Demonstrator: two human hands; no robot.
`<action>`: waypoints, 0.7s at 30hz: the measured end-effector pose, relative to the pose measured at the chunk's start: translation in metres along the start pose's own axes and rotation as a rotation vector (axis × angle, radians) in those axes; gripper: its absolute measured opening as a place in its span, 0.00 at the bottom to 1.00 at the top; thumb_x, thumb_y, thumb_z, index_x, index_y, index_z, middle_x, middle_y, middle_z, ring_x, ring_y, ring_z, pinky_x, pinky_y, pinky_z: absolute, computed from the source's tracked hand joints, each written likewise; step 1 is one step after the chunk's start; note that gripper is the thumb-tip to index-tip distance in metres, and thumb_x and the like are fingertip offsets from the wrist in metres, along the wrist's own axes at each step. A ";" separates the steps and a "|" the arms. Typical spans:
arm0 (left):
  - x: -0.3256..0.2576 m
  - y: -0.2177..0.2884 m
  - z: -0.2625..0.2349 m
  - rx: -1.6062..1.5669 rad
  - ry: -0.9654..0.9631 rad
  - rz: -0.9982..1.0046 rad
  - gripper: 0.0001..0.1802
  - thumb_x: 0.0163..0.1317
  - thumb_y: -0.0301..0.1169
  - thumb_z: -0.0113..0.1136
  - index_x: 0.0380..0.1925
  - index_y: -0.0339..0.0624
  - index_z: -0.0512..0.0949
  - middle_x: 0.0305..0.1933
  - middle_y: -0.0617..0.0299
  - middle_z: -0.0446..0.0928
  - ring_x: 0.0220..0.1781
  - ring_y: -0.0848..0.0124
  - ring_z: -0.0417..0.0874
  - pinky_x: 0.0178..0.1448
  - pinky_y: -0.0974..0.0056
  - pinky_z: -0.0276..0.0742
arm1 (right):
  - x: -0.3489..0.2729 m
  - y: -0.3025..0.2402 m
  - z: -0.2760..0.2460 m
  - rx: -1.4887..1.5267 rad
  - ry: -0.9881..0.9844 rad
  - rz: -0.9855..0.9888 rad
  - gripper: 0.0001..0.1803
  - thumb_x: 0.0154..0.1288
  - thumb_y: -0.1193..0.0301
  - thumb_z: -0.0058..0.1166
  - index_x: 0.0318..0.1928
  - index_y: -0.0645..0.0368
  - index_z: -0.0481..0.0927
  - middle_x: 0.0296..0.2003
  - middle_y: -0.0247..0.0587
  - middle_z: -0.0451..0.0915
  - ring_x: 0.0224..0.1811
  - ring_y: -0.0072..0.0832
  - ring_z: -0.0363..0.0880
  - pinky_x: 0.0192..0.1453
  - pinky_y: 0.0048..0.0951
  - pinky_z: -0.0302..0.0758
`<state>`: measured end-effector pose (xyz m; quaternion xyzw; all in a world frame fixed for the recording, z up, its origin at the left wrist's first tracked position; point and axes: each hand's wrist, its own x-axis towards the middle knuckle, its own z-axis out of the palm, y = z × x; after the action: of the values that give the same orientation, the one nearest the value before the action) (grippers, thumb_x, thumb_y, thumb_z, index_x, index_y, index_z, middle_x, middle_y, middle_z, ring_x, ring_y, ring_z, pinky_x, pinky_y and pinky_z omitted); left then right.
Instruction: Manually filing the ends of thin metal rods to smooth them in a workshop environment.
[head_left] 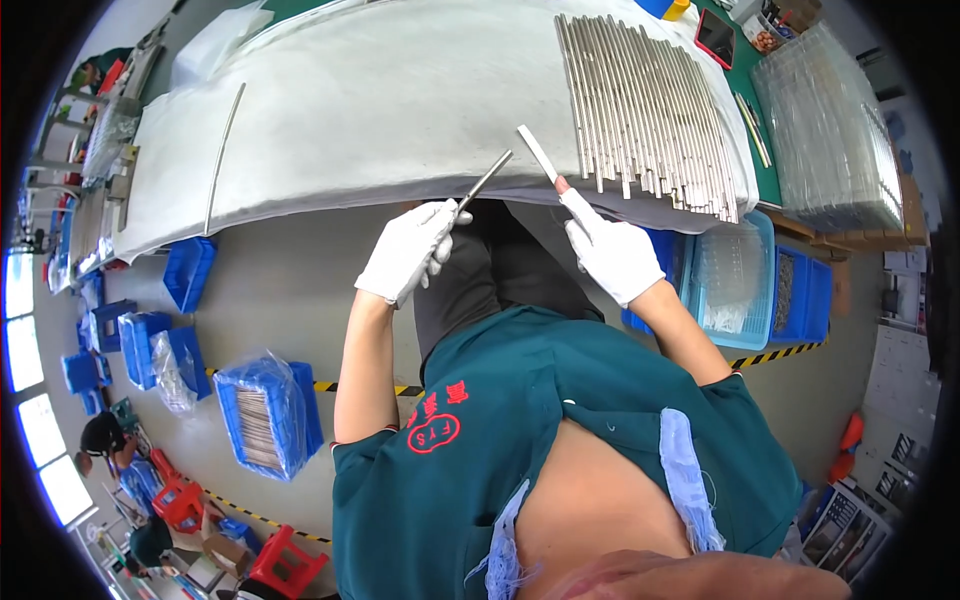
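Note:
My left hand [408,252], in a white glove, is closed around a thin metal rod [489,177] that slants up and right over the table's near edge. To its right, my right hand [612,246] grips a flat whitish strip [537,153] whose far end points up and left. A bare fingertip shows past that glove. The ends of rod and strip are close together but apart. Many similar metal rods [640,110] lie side by side on the white-covered table [400,110], at its right. A single rod [223,160] lies alone at the left.
Right of the cloth are a red-edged phone [715,38], pens [752,130] and stacked clear plastic trays [830,130]. A light-blue crate [738,280] stands below the table's right end. Blue bins, including a bagged bin of rods [262,415], sit on the floor at left. People work farther back.

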<state>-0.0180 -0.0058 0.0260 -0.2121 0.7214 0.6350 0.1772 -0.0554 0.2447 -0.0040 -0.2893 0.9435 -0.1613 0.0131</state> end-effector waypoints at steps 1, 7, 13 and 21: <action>-0.002 0.000 0.001 0.015 -0.027 -0.026 0.18 0.67 0.44 0.47 0.41 0.43 0.79 0.13 0.74 0.61 0.13 0.84 0.58 0.16 0.77 0.53 | -0.001 0.002 0.001 -0.004 0.017 -0.004 0.31 0.64 0.64 0.46 0.67 0.43 0.57 0.11 0.40 0.70 0.10 0.34 0.71 0.15 0.35 0.66; 0.009 -0.005 -0.007 -0.136 -0.159 -0.165 0.20 0.67 0.45 0.48 0.46 0.41 0.76 0.11 0.77 0.56 0.12 0.86 0.52 0.15 0.77 0.45 | -0.004 -0.003 -0.006 0.002 0.019 -0.026 0.29 0.64 0.63 0.46 0.66 0.38 0.59 0.11 0.39 0.71 0.11 0.34 0.71 0.17 0.33 0.67; 0.019 -0.007 -0.017 -0.164 -0.292 -0.184 0.21 0.65 0.48 0.49 0.43 0.43 0.77 0.13 0.75 0.61 0.10 0.86 0.54 0.13 0.78 0.48 | 0.001 -0.014 -0.009 -0.120 -0.003 -0.135 0.29 0.63 0.65 0.48 0.65 0.34 0.61 0.11 0.35 0.70 0.10 0.31 0.69 0.16 0.31 0.66; 0.032 0.005 0.005 0.083 -0.148 0.068 0.19 0.65 0.43 0.50 0.42 0.39 0.78 0.23 0.67 0.71 0.20 0.80 0.64 0.28 0.74 0.64 | 0.004 -0.013 -0.011 -0.177 -0.027 -0.169 0.31 0.64 0.67 0.45 0.67 0.33 0.57 0.11 0.34 0.71 0.09 0.33 0.70 0.13 0.33 0.66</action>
<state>-0.0478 -0.0026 0.0123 -0.1325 0.7388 0.6241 0.2170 -0.0528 0.2358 0.0102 -0.3700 0.9260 -0.0741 -0.0133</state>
